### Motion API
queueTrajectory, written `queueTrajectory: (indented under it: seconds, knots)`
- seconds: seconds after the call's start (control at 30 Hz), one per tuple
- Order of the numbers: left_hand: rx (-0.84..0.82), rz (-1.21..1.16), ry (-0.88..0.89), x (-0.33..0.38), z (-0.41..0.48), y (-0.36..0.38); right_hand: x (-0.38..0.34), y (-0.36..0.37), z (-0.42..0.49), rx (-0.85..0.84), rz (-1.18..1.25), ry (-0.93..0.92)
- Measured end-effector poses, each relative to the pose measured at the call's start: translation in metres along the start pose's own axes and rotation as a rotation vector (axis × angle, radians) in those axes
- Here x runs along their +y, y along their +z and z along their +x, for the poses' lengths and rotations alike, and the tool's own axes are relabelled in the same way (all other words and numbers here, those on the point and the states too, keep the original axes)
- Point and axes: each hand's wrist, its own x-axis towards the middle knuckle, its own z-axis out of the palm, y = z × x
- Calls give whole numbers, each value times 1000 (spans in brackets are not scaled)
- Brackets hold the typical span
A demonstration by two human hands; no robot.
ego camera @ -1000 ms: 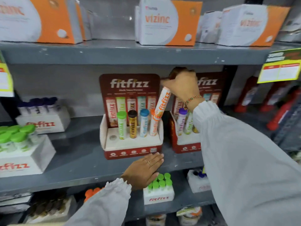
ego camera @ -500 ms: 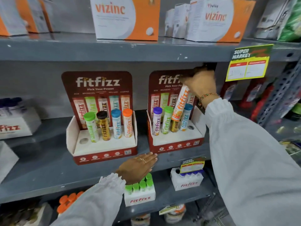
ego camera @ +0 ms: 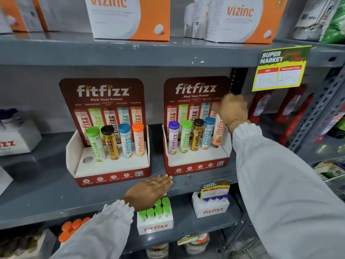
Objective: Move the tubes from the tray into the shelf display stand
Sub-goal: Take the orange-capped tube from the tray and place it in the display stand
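Two red fitfizz display stands sit side by side on the grey middle shelf. The left stand [ego camera: 112, 176] holds several upright tubes and has one bare hole at its left end. The right stand [ego camera: 196, 168] holds purple, green, brown and blue tubes. My right hand [ego camera: 231, 109] grips the top of an orange tube [ego camera: 218, 133], whose base sits at the rightmost hole of the right stand. My left hand [ego camera: 149, 191] lies flat on the shelf edge below the stands, fingers apart, holding nothing. White trays of green-capped tubes [ego camera: 155, 219] and purple-capped tubes [ego camera: 212, 204] stand on the lower shelf.
Orange and white vizinc boxes [ego camera: 130, 17] line the top shelf. A yellow price tag [ego camera: 280, 70] hangs from the shelf edge at right. Orange-capped tubes [ego camera: 72, 228] sit at the lower left. A perforated metal upright [ego camera: 317, 109] stands at right.
The view shifted right. My right hand carried the orange tube from the left stand across to the right stand and lowered it, now upright, at the rightmost hole. My left hand stayed on the shelf edge.
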Motion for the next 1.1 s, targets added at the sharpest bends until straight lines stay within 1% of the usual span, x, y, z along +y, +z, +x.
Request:
queueTrajectory:
  seconds: [0.03, 0.17, 0.2, 0.33, 0.53, 0.77, 1.1]
  knots:
    - [19, 3, 2, -1, 0, 3, 1, 1, 1, -22, 22, 16]
    - [8, 4, -30, -2, -1, 4, 10, 10, -6, -84, 50, 69]
    - [-8, 5, -45, -2, -1, 4, 12, 11, -6, -89, 60, 71]
    - [11, 5, -29, -2, -1, 5, 11, 9, -1, -123, 49, 78]
    - [22, -12, -35, -4, -2, 9, 16, 15, 3, -108, 17, 50]
    - [37, -18, -33, -2, -2, 7, 21, 19, -2, -34, 31, -14]
    - [52, -14, -7, -2, -2, 4, 21, 20, -4, -33, 63, -39]
